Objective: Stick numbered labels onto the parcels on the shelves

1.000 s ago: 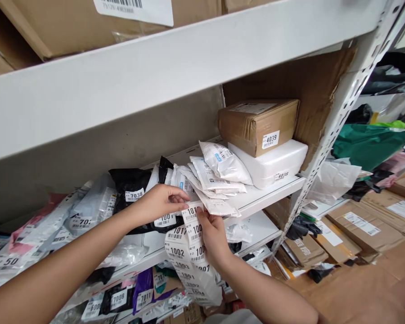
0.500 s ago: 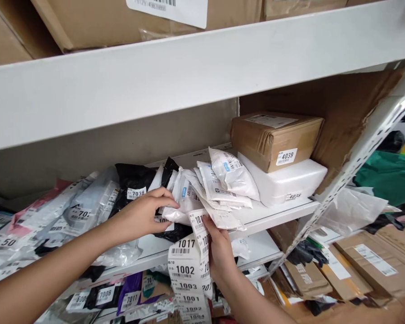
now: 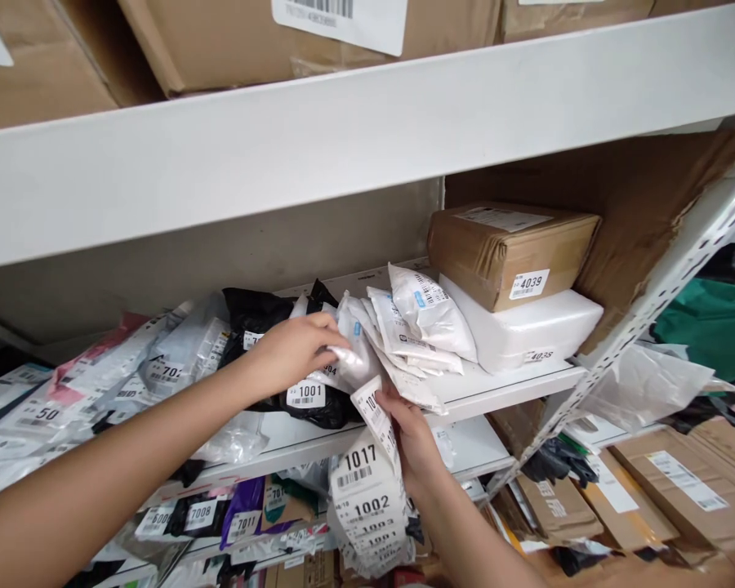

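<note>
Left hand point(image 3: 300, 347) is pinching a white mailer point(image 3: 361, 363), right hand point(image 3: 417, 437) is holding a barcode-label strip point(image 3: 363, 490), carton 4039 point(image 3: 490, 253) is resting on a foam box point(image 3: 520, 327)

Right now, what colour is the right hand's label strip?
The label strip is white with black print; see the head view.

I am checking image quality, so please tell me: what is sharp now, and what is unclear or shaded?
Head view: the 4039 label reads clearly; lower numbers on the label strip are hard to read; the back panel lies in shade below the shelf beam.
</note>
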Tool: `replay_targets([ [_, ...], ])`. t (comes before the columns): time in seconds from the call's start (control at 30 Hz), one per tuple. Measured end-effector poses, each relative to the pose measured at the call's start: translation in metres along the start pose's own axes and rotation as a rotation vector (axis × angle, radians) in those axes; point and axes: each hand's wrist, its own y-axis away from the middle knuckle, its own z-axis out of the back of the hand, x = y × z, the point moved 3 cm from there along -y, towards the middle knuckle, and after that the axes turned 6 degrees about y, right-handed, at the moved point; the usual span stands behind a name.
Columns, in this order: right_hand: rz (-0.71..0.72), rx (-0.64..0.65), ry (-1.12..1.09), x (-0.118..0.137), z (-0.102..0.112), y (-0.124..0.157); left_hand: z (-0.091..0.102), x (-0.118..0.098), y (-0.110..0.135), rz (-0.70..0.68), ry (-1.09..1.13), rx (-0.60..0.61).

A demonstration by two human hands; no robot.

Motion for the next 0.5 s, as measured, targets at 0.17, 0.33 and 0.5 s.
replay_targets([
  [0.17,-0.082,0.275,0.146,-0.006,0.002,0.008,0.014,-0.015,-0.039,-0.038,-0.040,0.065],
  [0.33,-0.080,0.387,0.248,-0.009,0.016,0.020,0.007,-0.014,-0.037,-0.020,-0.100,0.130],
  [0.5,0.011,0.408,0.297,0.003,0.027,0.030,-0.005,-0.006,-0.003,-0.002,-0.145,0.174],
])
